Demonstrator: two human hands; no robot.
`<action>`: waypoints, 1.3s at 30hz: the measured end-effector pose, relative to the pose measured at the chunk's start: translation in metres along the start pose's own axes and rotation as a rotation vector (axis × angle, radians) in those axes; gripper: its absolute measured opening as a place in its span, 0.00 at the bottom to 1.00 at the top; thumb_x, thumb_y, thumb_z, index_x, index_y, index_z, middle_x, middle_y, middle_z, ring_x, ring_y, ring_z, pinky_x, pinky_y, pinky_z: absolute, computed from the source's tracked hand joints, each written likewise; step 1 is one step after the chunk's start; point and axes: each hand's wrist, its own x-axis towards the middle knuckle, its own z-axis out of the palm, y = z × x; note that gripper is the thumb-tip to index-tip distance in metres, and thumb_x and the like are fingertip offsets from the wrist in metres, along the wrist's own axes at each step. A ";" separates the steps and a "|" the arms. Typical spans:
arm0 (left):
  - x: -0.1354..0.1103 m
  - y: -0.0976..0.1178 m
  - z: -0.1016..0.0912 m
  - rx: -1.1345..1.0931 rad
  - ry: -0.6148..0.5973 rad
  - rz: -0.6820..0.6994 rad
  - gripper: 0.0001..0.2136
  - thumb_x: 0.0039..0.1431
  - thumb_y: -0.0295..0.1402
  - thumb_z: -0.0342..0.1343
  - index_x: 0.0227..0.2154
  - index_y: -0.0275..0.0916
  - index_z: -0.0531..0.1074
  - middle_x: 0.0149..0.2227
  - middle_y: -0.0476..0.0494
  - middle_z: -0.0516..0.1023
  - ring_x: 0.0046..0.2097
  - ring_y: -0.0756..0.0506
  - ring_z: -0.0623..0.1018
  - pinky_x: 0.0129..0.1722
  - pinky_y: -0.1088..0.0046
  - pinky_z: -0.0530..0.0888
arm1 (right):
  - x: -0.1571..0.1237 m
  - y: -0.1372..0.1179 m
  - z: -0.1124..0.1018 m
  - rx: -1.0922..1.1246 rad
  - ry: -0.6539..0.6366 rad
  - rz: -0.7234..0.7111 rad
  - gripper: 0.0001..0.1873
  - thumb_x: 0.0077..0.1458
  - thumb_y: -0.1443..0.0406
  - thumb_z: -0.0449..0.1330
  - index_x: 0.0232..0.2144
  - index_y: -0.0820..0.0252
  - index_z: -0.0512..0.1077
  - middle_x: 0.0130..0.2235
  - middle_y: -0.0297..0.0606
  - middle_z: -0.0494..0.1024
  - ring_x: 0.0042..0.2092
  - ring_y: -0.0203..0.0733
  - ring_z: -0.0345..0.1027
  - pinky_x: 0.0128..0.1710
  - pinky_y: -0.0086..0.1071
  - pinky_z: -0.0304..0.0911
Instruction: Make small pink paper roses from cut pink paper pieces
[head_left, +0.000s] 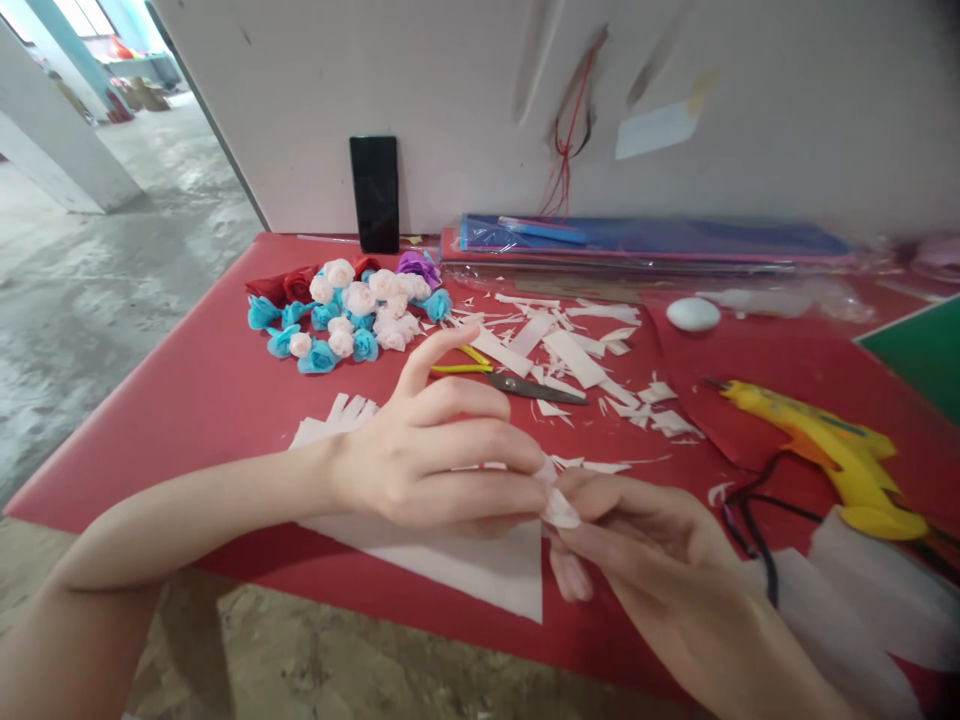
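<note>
Between the fingertips of both hands is a small piece of white paper [561, 510], partly hidden by the fingers. My left hand [442, 450] pinches its left side, with the index finger raised away from it. From the right, my right hand [637, 530] grips the same piece between thumb and fingers. Under my left forearm and hand lies a larger white sheet [480, 570], its far left corner cut into strips. Scissors [517, 385] with yellow handles rest just beyond my left hand.
Pink, blue, red and purple paper flowers [345, 310] cluster at the back left, before an upright phone [375, 195]. White paper scraps [574, 360] litter the middle. On the right lie a yellow glue gun [825, 440] with a dark cord, a white egg-shaped object [693, 315] and pale sheets [885, 570].
</note>
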 end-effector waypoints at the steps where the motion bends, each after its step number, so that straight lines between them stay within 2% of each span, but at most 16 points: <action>1: -0.001 -0.001 0.000 0.060 0.017 0.052 0.06 0.45 0.28 0.59 0.20 0.46 0.70 0.22 0.57 0.72 0.30 0.50 0.71 0.56 0.52 0.58 | 0.000 0.000 -0.001 0.004 -0.002 -0.005 0.07 0.43 0.63 0.65 0.17 0.55 0.72 0.18 0.28 0.68 0.19 0.31 0.63 0.21 0.25 0.58; 4: -0.002 -0.002 0.000 0.193 0.076 0.189 0.02 0.49 0.29 0.56 0.24 0.43 0.70 0.22 0.57 0.72 0.30 0.51 0.71 0.56 0.54 0.59 | 0.000 0.001 -0.002 0.023 -0.017 -0.015 0.06 0.42 0.64 0.65 0.18 0.55 0.72 0.19 0.28 0.68 0.19 0.31 0.64 0.19 0.24 0.59; 8: -0.001 -0.002 0.002 0.254 0.161 0.241 0.04 0.50 0.28 0.53 0.24 0.42 0.70 0.21 0.59 0.70 0.28 0.54 0.70 0.57 0.55 0.59 | 0.000 0.002 -0.002 0.043 -0.043 -0.028 0.06 0.43 0.66 0.65 0.18 0.56 0.73 0.21 0.27 0.69 0.19 0.27 0.65 0.21 0.20 0.60; 12: -0.002 0.001 0.004 0.275 0.218 0.216 0.05 0.51 0.28 0.51 0.23 0.40 0.70 0.20 0.58 0.69 0.27 0.54 0.69 0.58 0.54 0.57 | -0.002 0.004 -0.002 0.059 -0.073 -0.040 0.05 0.44 0.66 0.65 0.19 0.57 0.73 0.19 0.27 0.69 0.20 0.26 0.65 0.22 0.18 0.61; 18: -0.008 0.003 0.008 0.267 0.196 0.137 0.04 0.51 0.31 0.51 0.24 0.41 0.69 0.21 0.56 0.69 0.30 0.52 0.70 0.55 0.54 0.63 | 0.000 0.005 -0.002 0.085 -0.097 -0.069 0.04 0.44 0.66 0.64 0.20 0.56 0.74 0.21 0.27 0.70 0.20 0.26 0.66 0.22 0.17 0.62; 23: -0.009 0.001 0.012 0.285 0.309 0.138 0.04 0.51 0.29 0.52 0.23 0.41 0.68 0.22 0.56 0.68 0.30 0.52 0.70 0.55 0.56 0.63 | 0.003 0.005 -0.002 0.115 -0.125 -0.065 0.03 0.43 0.67 0.65 0.20 0.56 0.75 0.22 0.28 0.69 0.19 0.26 0.67 0.20 0.17 0.62; 29: -0.011 0.001 0.011 0.273 0.277 0.170 0.04 0.51 0.28 0.53 0.27 0.44 0.70 0.22 0.58 0.69 0.31 0.52 0.70 0.56 0.58 0.63 | 0.001 0.003 -0.002 0.125 -0.147 -0.024 0.04 0.44 0.66 0.64 0.20 0.56 0.74 0.22 0.28 0.69 0.20 0.27 0.66 0.21 0.19 0.64; 39: -0.005 0.006 0.009 0.269 0.262 0.117 0.06 0.52 0.27 0.51 0.24 0.42 0.70 0.20 0.58 0.69 0.30 0.53 0.69 0.58 0.58 0.59 | -0.001 0.000 -0.002 0.135 -0.146 0.004 0.04 0.44 0.66 0.65 0.20 0.55 0.75 0.20 0.28 0.69 0.20 0.27 0.65 0.21 0.18 0.62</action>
